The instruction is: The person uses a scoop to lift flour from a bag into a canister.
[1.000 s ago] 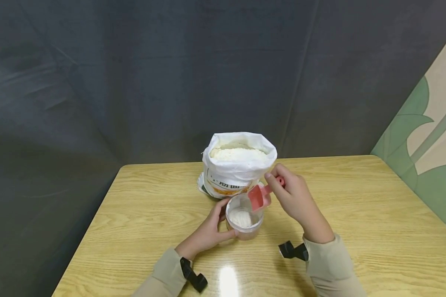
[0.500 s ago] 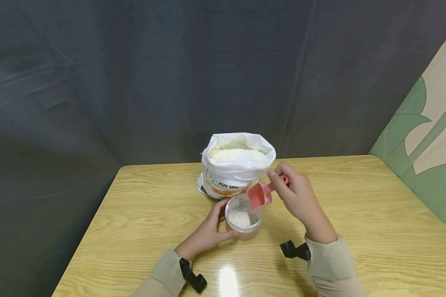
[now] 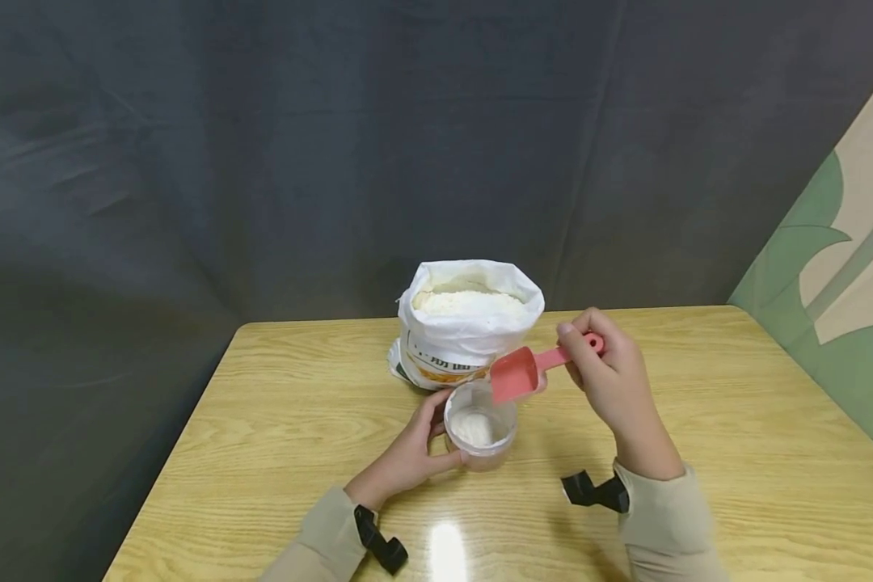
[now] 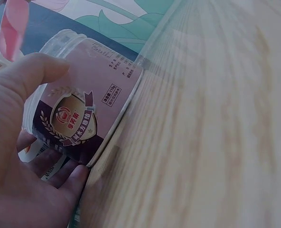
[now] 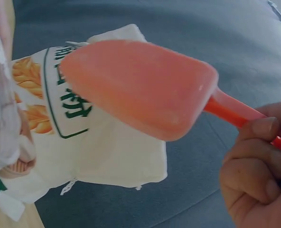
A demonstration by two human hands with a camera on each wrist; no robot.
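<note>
A clear plastic jar [image 3: 482, 453] with a labelled side stands on the table, some white flour [image 3: 471, 428] lying in its bottom. Round its left side curls my left hand [image 3: 411, 449], thumb in front and fingers behind; the left wrist view shows the thumb against the purple label [image 4: 79, 104]. My right hand [image 3: 611, 376] pinches the handle of a pink scoop [image 3: 515, 374], whose blade hangs over the jar's far right rim. No flour shows in the scoop. In the right wrist view the blade's underside faces the camera.
Right behind the jar stands an open white flour bag [image 3: 473, 327], rolled down at the top and full of flour. A dark curtain [image 3: 335, 162] hangs behind the wooden table [image 3: 276, 420]. A patterned panel [image 3: 837, 307] is at the right.
My right hand has moved right and slightly up with the scoop, so the blade sits higher and further right over the jar. The left hand and jar have stayed put.
</note>
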